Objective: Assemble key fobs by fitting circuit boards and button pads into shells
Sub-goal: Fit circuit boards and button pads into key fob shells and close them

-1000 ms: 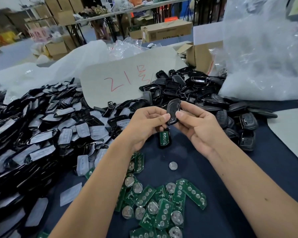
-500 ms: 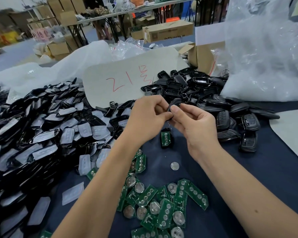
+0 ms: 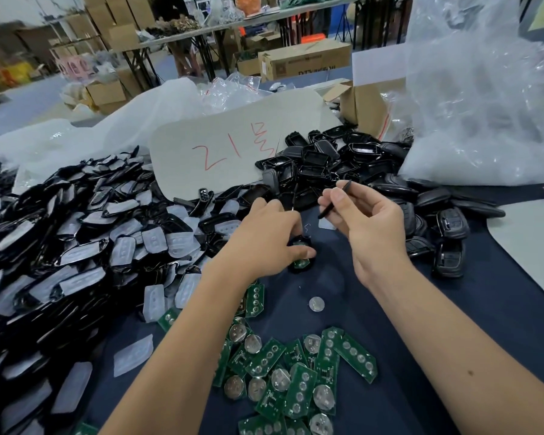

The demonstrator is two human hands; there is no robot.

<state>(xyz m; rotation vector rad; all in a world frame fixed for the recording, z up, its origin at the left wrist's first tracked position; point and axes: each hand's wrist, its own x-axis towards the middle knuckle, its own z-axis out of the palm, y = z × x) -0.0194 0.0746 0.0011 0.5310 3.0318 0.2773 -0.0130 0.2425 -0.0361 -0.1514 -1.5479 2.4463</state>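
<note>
Our right hand (image 3: 366, 222) pinches a thin black shell piece (image 3: 335, 198) edge-on between thumb and fingertips, raised above the table. Our left hand (image 3: 264, 243) curls down over a black shell half (image 3: 299, 262) lying on the dark blue table cover (image 3: 468, 309); a green board shows inside it under the fingertips. Loose circuit boards (image 3: 299, 378) with coin cells lie nearer us, one coin cell (image 3: 316, 304) apart. Shells with clear button pads (image 3: 76, 240) are heaped at left, empty black shells (image 3: 343, 158) behind. A card with red marks (image 3: 230, 152) leans beyond.
</note>
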